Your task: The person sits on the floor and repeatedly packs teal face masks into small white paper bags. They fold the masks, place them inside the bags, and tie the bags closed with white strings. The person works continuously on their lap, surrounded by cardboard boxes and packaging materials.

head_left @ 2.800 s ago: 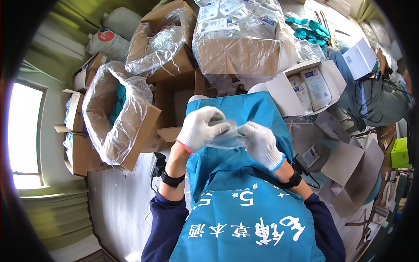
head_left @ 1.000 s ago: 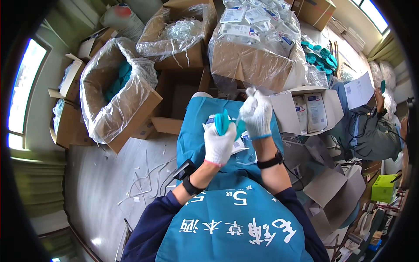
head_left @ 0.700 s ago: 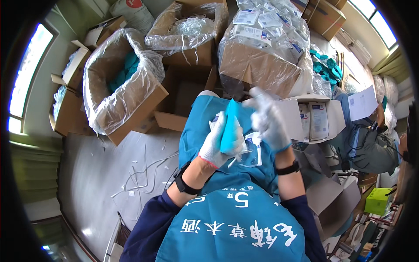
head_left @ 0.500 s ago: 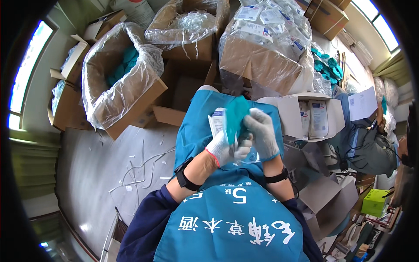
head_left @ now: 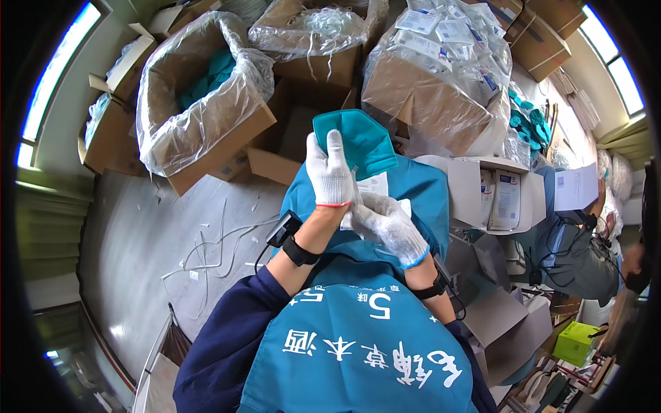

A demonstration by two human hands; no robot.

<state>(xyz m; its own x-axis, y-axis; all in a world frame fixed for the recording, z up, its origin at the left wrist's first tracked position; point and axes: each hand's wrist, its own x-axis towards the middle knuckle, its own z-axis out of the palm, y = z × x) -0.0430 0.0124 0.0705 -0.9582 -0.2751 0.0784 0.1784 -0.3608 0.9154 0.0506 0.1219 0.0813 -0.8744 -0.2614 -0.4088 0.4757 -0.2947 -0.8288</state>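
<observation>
Left gloved hand (head_left: 330, 173): clamped on teal face mask (head_left: 363, 140), which is extended beyond and right of the grip | Right gloved hand (head_left: 392, 227): placed just below, its hold cannot be told | White packet (head_left: 374, 184): partly covered, seen just right of the grip

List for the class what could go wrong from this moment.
1. The teal mask-like piece sticks out well beyond the left hand, so it could slip away if that grip loosens.
2. The white packet, partly hidden behind the hands, might get creased or knocked.
3. Loose white strips on the floor could catch a foot.
</observation>
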